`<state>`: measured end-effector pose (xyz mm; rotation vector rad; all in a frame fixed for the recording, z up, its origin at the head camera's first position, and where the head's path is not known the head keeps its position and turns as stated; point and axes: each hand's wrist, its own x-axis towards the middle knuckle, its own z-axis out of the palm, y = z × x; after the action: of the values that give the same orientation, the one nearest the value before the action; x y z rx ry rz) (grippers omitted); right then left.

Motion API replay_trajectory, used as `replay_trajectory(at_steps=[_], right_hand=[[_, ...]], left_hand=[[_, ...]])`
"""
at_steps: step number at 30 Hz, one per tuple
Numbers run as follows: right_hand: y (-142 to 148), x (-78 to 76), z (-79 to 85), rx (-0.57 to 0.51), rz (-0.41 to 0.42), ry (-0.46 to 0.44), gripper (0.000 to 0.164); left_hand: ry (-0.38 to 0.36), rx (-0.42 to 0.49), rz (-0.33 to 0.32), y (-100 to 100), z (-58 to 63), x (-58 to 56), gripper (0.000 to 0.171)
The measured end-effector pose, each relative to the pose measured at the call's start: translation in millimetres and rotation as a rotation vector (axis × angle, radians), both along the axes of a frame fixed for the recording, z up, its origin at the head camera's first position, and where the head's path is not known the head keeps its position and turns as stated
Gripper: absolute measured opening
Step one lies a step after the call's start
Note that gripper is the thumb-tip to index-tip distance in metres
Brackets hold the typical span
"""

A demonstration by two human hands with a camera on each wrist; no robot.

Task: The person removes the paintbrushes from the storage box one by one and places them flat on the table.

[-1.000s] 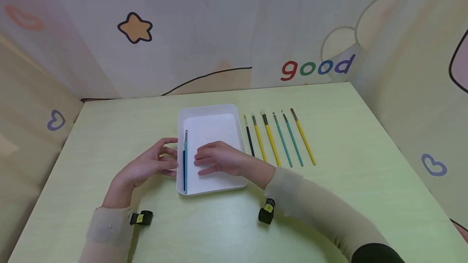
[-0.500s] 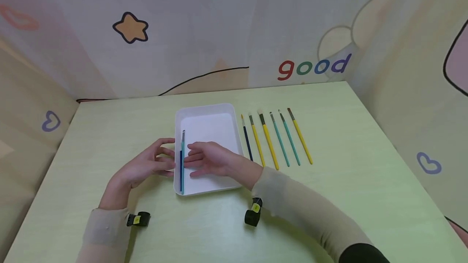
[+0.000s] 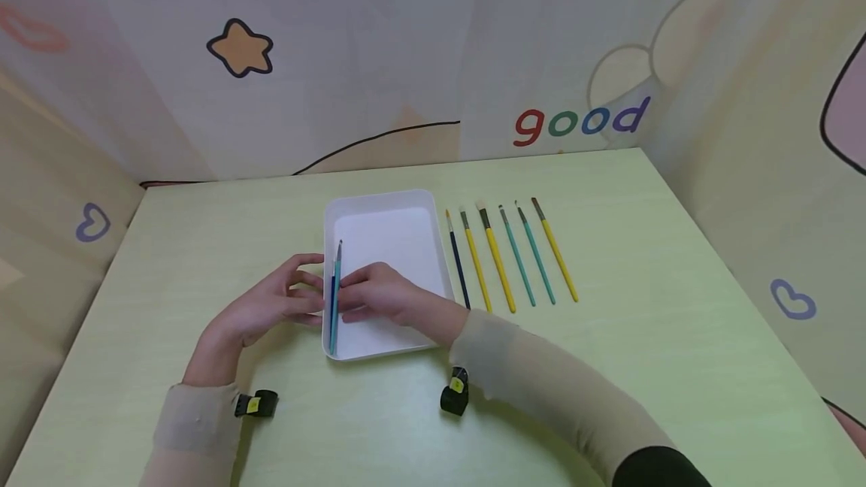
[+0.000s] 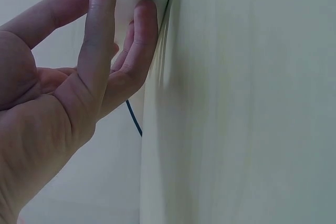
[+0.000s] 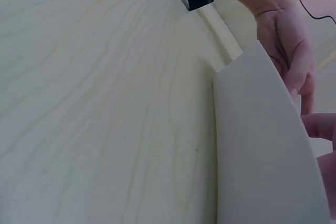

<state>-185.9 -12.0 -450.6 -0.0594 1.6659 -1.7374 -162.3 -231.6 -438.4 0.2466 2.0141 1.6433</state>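
My left hand rests its spread fingers against the left wall of a white tray. Inside, along that wall, lie a teal paintbrush and a dark blue paintbrush, side by side. My right hand reaches over the tray from the right, its fingertips right at the teal brush's right side, near mid-handle. In the left wrist view, the left fingers touch the outside of the tray. The right wrist view shows the tray's near wall, with part of my right hand at the edge.
To the tray's right, several paintbrushes lie in a row on the pale green table, including a dark blue one, a thick yellow one and a yellow one at the far end. A printed cloth hangs behind.
My right hand has moved left across the tray to the brushes by the left wall. The teal brush's lower end has shifted slightly left. My left hand has stayed at the tray.
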Motion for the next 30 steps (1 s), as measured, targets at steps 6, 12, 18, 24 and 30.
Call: replay_trajectory(at_steps=[6,12,18,24,30], right_hand=[[-12.0,2.5,-2.1,0.061,-0.035,0.106,0.028],[-16.1,5.4,0.7,0.134,-0.055,0.147,0.029],[-15.0,5.1,2.6,0.136,-0.055,0.134,0.029],[-12.6,4.9,4.0,0.151,-0.062,0.145,0.028],[-7.3,4.3,3.9,0.164,-0.079,0.151,0.026]], left_hand=[[0.005,0.014,-0.001,-0.6,-0.2,0.3,0.074],[0.000,0.018,-0.006,0.5,0.2,0.4,0.074],[0.002,0.019,-0.006,0.4,1.1,-0.1,0.074],[-0.001,0.021,-0.004,-0.3,0.7,-0.2,0.075],[0.004,0.015,0.001,-1.2,-0.2,0.5,0.074]])
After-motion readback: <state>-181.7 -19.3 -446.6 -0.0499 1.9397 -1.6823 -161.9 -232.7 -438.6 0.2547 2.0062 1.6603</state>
